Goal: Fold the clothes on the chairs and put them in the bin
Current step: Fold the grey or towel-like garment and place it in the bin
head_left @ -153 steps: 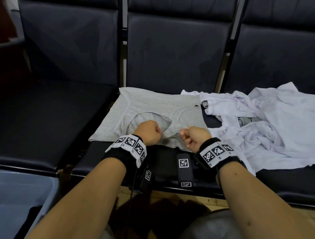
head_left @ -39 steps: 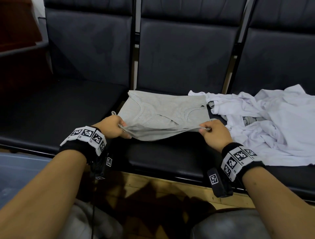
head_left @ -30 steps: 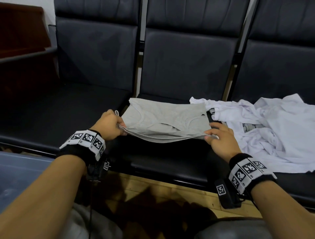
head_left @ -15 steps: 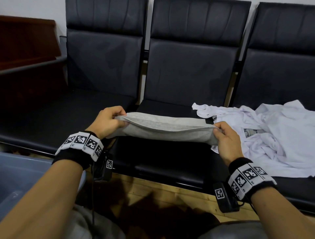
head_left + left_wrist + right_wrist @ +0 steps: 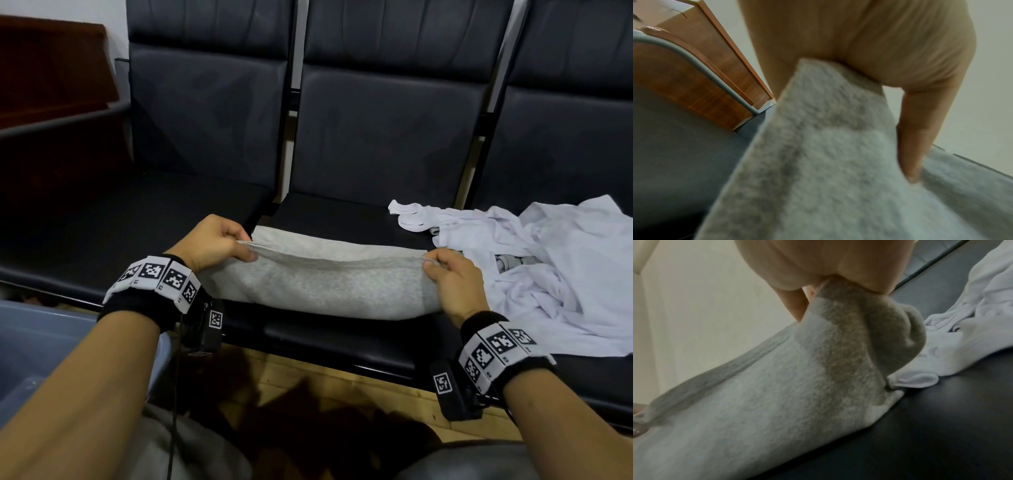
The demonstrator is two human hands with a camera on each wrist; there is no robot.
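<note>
A grey tank top (image 5: 318, 284), folded into a long band, lies across the front of the middle black seat (image 5: 342, 216). My left hand (image 5: 214, 241) pinches its upper left edge and my right hand (image 5: 450, 279) pinches the upper right edge, holding the top layer slightly raised. The left wrist view shows my fingers (image 5: 914, 138) curled over the grey cloth (image 5: 818, 162). In the right wrist view the grey fabric (image 5: 797, 386) is bunched under my right hand. A heap of white clothes (image 5: 548, 267) lies on the right seat. The grey-blue bin (image 5: 30, 346) stands at lower left.
Three black padded chairs stand in a row; the left seat (image 5: 130, 212) holds nothing. A dark wooden cabinet (image 5: 51, 68) is at far left. Wooden floor (image 5: 308, 380) shows below the seat edge, between my knees.
The grey tank top lay flat with both hands on its near edge; both hands lifted that edge up and over, folding the garment into a narrow band nearer the seat front.
</note>
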